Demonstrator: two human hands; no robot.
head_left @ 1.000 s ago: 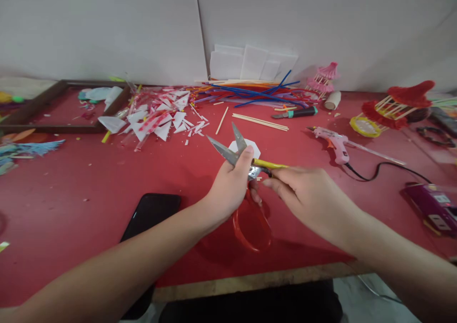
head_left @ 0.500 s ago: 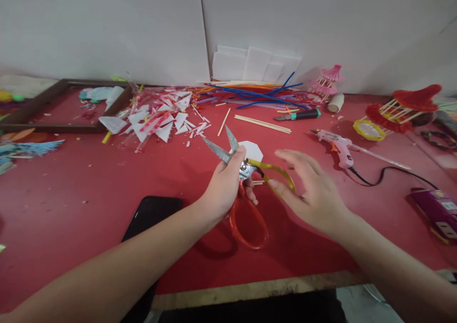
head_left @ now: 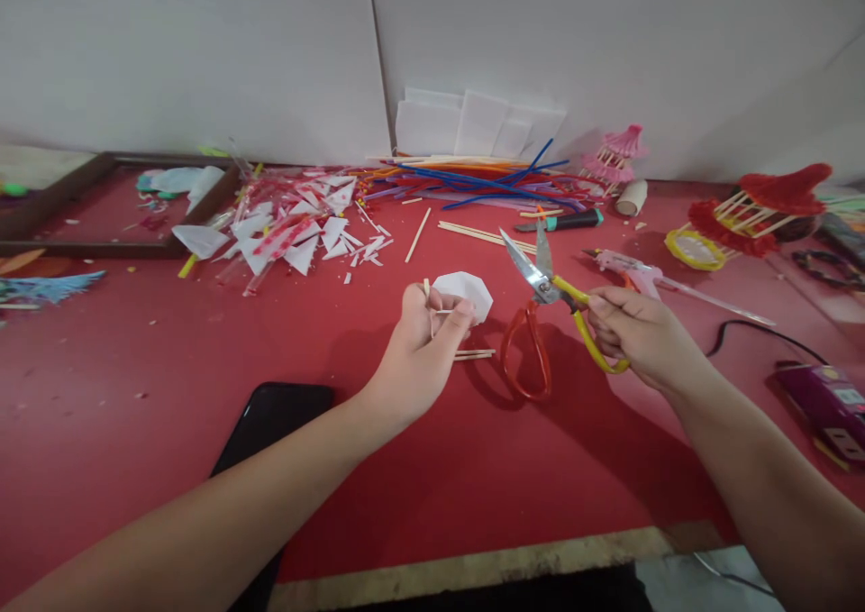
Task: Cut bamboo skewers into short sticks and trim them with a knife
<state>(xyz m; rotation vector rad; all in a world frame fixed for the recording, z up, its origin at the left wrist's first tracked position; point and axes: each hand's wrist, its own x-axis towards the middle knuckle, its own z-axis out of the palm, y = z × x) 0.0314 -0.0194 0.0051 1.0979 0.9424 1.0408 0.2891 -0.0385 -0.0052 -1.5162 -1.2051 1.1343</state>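
Red table (head_left: 162, 369), black phone (head_left: 274, 423), glue gun (head_left: 625, 265)

No text is legible; the pale patch (head_left: 851, 397) on the purple box (head_left: 804, 385) is too blurred.

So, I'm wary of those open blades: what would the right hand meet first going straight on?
Leading with the scissors, the right hand would probably meet the pale sticks beyond the blades first, though height above the table is unclear.

Bare hands (head_left: 419, 351), bare forearms (head_left: 270, 490), dark lap clothing (head_left: 533, 594).
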